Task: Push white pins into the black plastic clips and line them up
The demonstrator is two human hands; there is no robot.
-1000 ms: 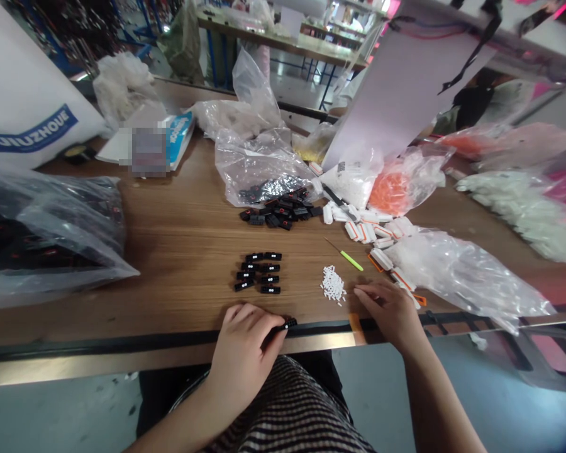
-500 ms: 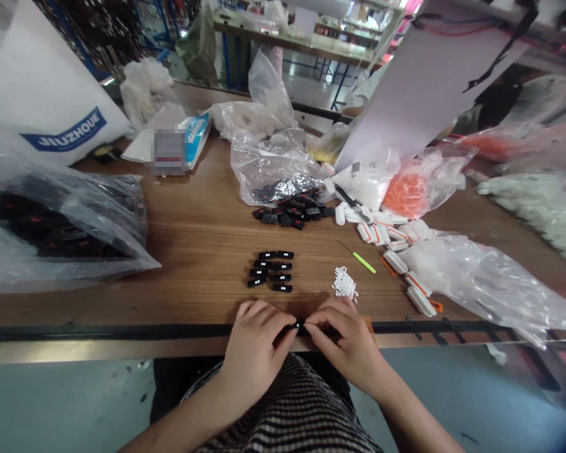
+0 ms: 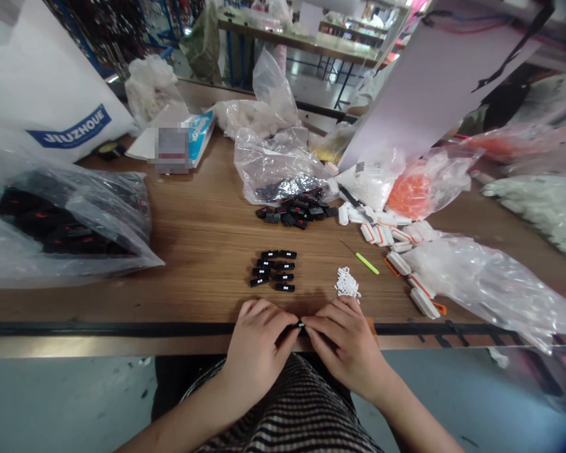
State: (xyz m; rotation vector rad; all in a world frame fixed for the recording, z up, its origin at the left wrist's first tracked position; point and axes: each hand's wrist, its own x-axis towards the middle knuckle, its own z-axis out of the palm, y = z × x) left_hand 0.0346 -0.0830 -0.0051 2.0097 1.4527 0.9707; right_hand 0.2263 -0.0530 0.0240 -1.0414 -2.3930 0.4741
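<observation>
At the near edge of the surface (image 3: 193, 239), hands (image 3: 263, 333) (image 3: 346, 336) pinching one small black piece (image 3: 300, 324) — far left, clear bag (image 3: 75, 220) of black parts, far right, bag (image 3: 417, 189) with orange pieces.

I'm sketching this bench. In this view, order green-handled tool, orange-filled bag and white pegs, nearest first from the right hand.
1. White pegs, just beyond the right hand.
2. Green-handled tool, beyond, rightward.
3. Orange-filled bag, farther back, right.

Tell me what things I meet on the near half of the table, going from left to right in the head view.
Bag of black parts → small black pieces in two columns → heap of tiny white pieces → clear plastic bag.
</observation>
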